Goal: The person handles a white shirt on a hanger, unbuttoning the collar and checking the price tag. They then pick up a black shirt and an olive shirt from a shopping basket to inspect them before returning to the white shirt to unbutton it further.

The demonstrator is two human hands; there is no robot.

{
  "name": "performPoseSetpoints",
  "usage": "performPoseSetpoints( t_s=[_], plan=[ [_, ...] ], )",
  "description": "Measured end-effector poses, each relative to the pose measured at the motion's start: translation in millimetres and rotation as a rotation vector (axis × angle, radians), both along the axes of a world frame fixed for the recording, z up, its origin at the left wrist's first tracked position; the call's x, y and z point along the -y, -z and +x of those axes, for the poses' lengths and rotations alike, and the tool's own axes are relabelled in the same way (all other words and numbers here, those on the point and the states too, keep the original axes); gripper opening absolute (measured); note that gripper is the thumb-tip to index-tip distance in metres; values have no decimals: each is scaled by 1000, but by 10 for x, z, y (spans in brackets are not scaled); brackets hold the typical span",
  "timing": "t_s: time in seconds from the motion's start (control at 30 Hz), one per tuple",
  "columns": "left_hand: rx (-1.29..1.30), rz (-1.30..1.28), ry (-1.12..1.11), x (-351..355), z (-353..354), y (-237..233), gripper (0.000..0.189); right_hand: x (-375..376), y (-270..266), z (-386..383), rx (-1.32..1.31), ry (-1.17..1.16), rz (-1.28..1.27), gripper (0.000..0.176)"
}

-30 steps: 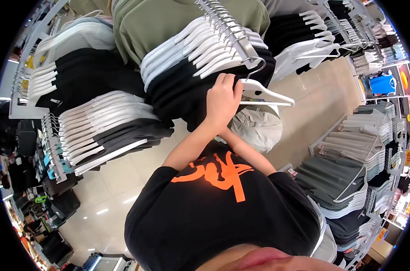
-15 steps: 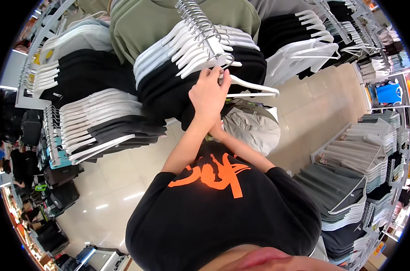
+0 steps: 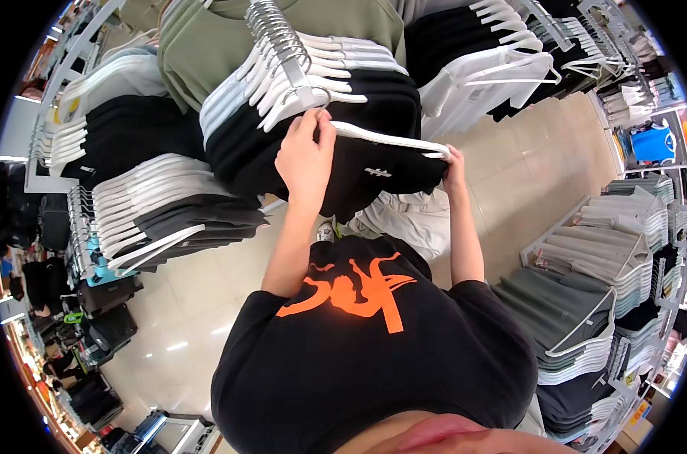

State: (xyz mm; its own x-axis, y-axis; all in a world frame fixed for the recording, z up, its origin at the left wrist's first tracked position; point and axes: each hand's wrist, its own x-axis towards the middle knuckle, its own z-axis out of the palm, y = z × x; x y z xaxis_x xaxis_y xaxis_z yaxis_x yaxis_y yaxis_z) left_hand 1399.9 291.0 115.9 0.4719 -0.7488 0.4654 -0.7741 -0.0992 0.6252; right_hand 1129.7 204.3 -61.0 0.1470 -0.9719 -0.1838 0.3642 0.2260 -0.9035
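Observation:
A white hanger (image 3: 389,138) carries a black T-shirt (image 3: 358,178) with a small white print, in front of a packed clothes rail. My left hand (image 3: 304,157) is closed around the hanger near its hook, just below the rail's end. At the hanger's right tip, my right hand (image 3: 454,168) pinches the end together with the shirt's edge. Close behind hang several black shirts (image 3: 241,163) on white hangers (image 3: 275,98). Part of the held shirt's lower edge falls toward my body.
An olive shirt (image 3: 283,19) hangs at the back. Black and grey garments (image 3: 199,212) on white hangers stand at the left. White shirts (image 3: 476,87) hang at the right, and grey clothes (image 3: 548,310) line a lower rack. Tiled floor (image 3: 510,174) shows between the racks.
My right hand has come out from under my left arm to the hanger's right tip. The shirt now covers the hanger's bare right side. The rack sits further left in view.

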Motion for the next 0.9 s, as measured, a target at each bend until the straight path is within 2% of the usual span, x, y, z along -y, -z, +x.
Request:
performPoseSetpoints(
  t_s=[0.03, 0.17, 0.27, 0.3, 0.4, 0.5, 0.57, 0.67, 0.77, 0.87, 0.9],
  plan=[
    [-15, 17, -7, -6, -17, -13, 13, 45, -5, -95, 7, -94, 39, 9],
    [-109, 83, -22, -13, -67, -47, 12, 62, -96, -121, -53, 56, -61, 12],
    [-90, 51, -31, -18, -80, -2, 13, -24, -412, -217, -112, 116, -122, 14],
    [-219, 122, -11, -59, -129, -122, 15, -16, -445, -245, -79, 156, -164, 15],
    [-194, 71, -23, -50, -120, -65, 16, -133, -934, -173, -96, 111, -272, 17],
    [-252, 6, 11, -10, -81, 33, 20, -215, -1297, 20, -95, -107, -271, 11],
    [-340, 30, 52, -80, -51, 17, 29, -223, -1328, 155, -136, -243, -313, 13],
    [-567, 66, 56, -208, 96, 169, 31, -179, -1304, 365, -270, -238, -296, 15],
    [-658, 45, 129, -351, 328, 396, 31, -92, -1194, 469, -722, -195, -499, 21],
    [-620, 93, 121, -498, 480, 466, 28, -85, -1168, 648, -749, -77, -919, 22],
    [-592, 88, 104, -544, 537, 518, 26, -76, -1145, 695, -716, -125, -884, 22]
  ],
)
